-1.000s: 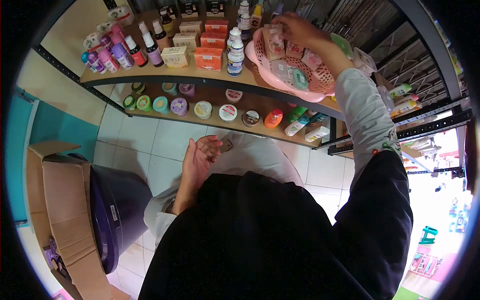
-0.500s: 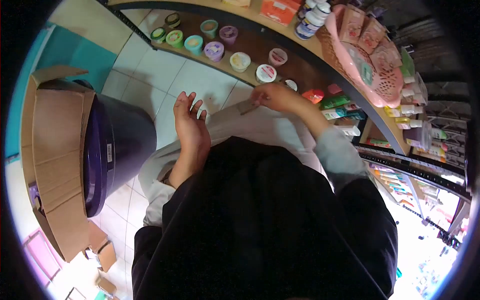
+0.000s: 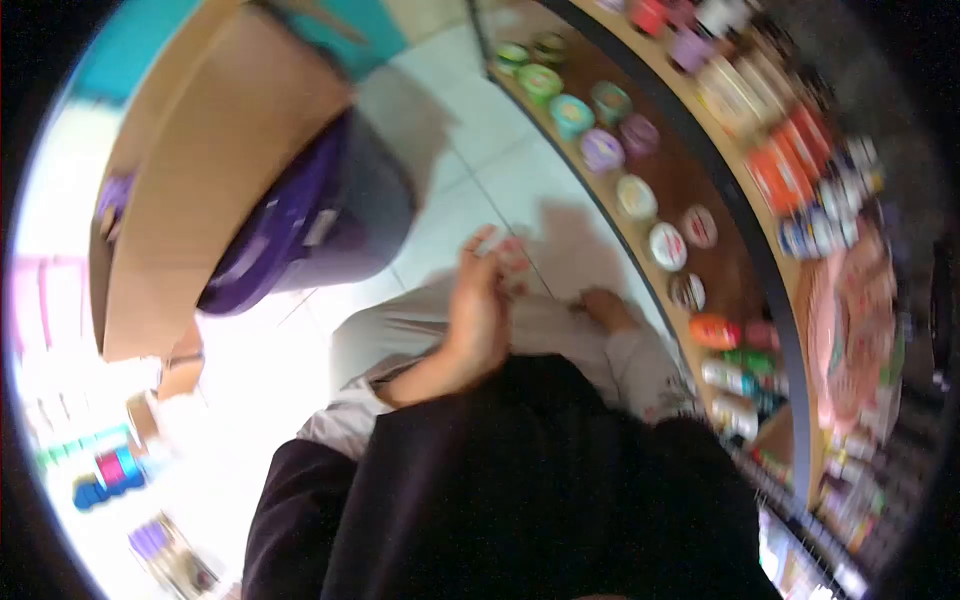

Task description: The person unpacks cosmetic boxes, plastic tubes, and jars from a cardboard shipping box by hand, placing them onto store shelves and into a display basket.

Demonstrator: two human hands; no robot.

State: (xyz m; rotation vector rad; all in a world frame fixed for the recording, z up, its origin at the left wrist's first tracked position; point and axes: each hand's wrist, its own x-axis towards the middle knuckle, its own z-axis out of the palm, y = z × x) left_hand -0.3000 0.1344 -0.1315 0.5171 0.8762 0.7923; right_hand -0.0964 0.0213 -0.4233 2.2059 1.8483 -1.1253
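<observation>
My left hand (image 3: 482,305) is raised over my lap, palm turned inward. Its fingers are apart, a little smeared by motion, with nothing in them. My right hand (image 3: 605,308) is by my right knee, beside the low shelf, and its fingers are too blurred to read. Nearest to it on that shelf are a white-lidded tub (image 3: 668,246) and a dark tub with a pale label (image 3: 687,291). Further along stand a cream tub (image 3: 636,197), a lilac tub (image 3: 602,150), a turquoise tub (image 3: 572,115) and a green tub (image 3: 540,83).
At left, an open cardboard box (image 3: 215,170) sits on a purple-lidded dark bin (image 3: 370,205). The upper shelf at right bears orange boxes (image 3: 785,175), white bottles (image 3: 820,232) and a pink basket (image 3: 825,340). An orange bottle (image 3: 714,331) lies on the low shelf. Tiled floor (image 3: 450,220) shows between.
My view has turned, so the shelf appears further right and the bin nearer. My right hand has drawn back from the tubs toward my knee. My left hand stays raised, its fingers still apart.
</observation>
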